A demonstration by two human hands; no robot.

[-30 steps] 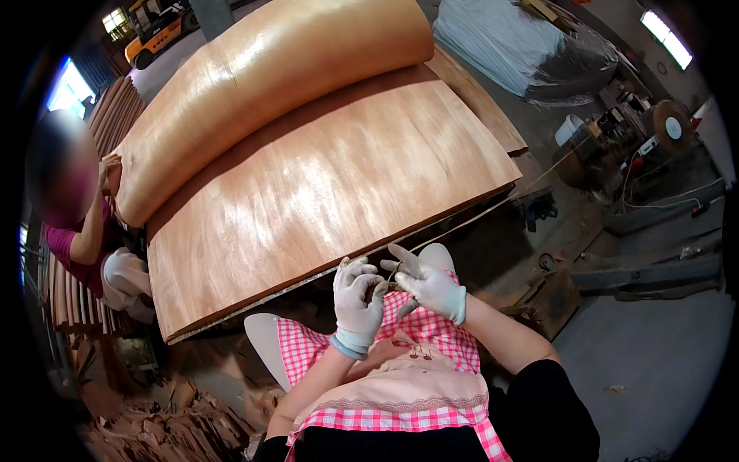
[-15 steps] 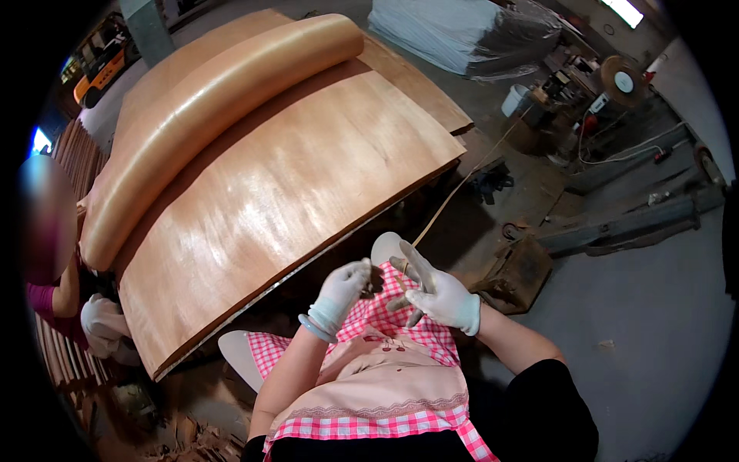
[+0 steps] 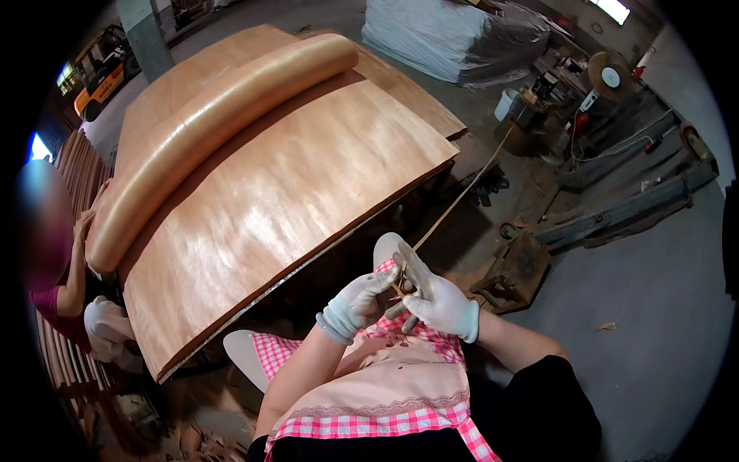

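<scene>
Both of my hands wear white gloves and meet in front of my pink checked apron [image 3: 385,385]. My left hand [image 3: 356,302] pinches the near end of a thin tan strip [image 3: 454,204]. The strip runs up and to the right across the floor. My right hand [image 3: 440,302] touches the left one and is closed round the same end, with one grimy finger sticking up. What lies inside the right palm is hidden. Just beyond my hands is the front edge of a wide stack of wood veneer sheets [image 3: 285,192].
A long roll of veneer [image 3: 223,131] lies across the stack's far side. A person in a dark red top [image 3: 65,285] stands at its left end. Right of me are a rusty metal block [image 3: 523,266], steel beams [image 3: 616,215], a bucket [image 3: 508,104] and a wrapped white pallet [image 3: 454,35].
The view has swung left and down, so the veneer stack fills more of it. My hands stay together at the apron, and the right one has closed over the strip.
</scene>
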